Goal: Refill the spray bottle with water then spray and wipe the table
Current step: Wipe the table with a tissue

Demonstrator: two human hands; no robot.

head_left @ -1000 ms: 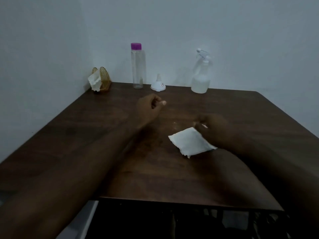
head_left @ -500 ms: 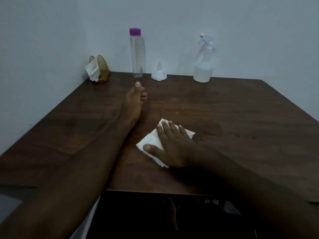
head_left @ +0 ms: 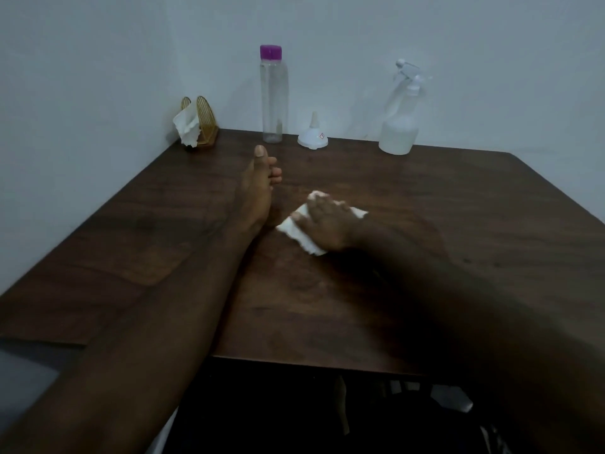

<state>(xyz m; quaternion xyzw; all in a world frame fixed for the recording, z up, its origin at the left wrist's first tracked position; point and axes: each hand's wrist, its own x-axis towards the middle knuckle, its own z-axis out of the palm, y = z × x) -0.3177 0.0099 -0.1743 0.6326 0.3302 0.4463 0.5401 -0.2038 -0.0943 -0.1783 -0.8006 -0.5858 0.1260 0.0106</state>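
My right hand (head_left: 327, 224) lies flat on a folded white tissue (head_left: 296, 232), pressing it onto the dark wooden table (head_left: 458, 224) near its middle. My left hand (head_left: 257, 185) rests on its edge on the table just to the left, thumb up, fingers loosely curled, holding nothing. A clear spray bottle (head_left: 401, 119) with a white trigger head, partly filled, stands at the back right by the wall. A tall clear bottle (head_left: 273, 96) with a purple cap stands at the back centre. A small white funnel (head_left: 312, 136) sits upside down between them.
A golden napkin holder (head_left: 201, 126) with a white napkin stands in the back left corner. Walls close off the table's left and far sides. The table's near edge runs below my forearms, with dark chair parts underneath.
My right hand with the tissue has slid away from me toward the table's middle, after first sweeping left. My left hand has turned thumb-up and stays resting on the table.
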